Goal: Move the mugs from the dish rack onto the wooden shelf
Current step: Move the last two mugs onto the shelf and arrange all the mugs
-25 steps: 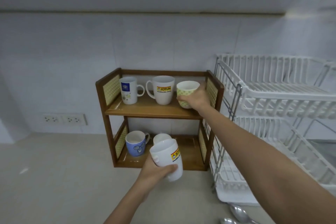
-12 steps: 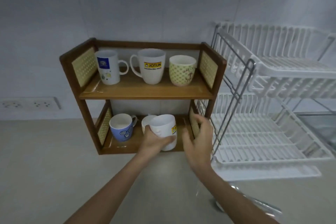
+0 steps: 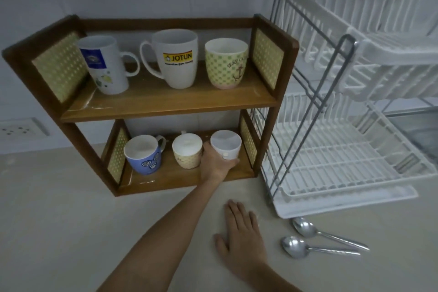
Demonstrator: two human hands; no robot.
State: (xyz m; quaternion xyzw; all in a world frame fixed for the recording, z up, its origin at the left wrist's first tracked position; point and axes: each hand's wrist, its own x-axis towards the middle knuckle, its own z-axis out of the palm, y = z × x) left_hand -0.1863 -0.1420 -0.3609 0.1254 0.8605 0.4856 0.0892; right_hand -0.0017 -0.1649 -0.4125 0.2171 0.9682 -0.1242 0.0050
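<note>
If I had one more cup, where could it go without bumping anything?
Both tiers of the wooden shelf are crowded: three mugs up top, three below, where the left hand holds the white mug. Bare spots: the counter left of the arms, and the empty dish rack. Two spoons lie beside the right hand.

This is a home kitchen, or something very like one. A pale countertop (image 3: 71, 232) runs up to a white wall, where a bank of wall sockets (image 3: 17, 129) sits just above the surface. On the counter stands a small wooden shelf (image 3: 166, 104) with woven side panels, holding everyday mismatched mugs: one printed with a paint-brand logo (image 3: 176, 59), another blue with a cartoon face (image 3: 144, 157). Beside it is a two-tier white dish rack (image 3: 343, 149) on a metal frame with a drip tray, and two spoons (image 3: 320, 239) lie on the counter. At the far right edge something metallic, possibly a sink, is too blurred to confirm.
</note>
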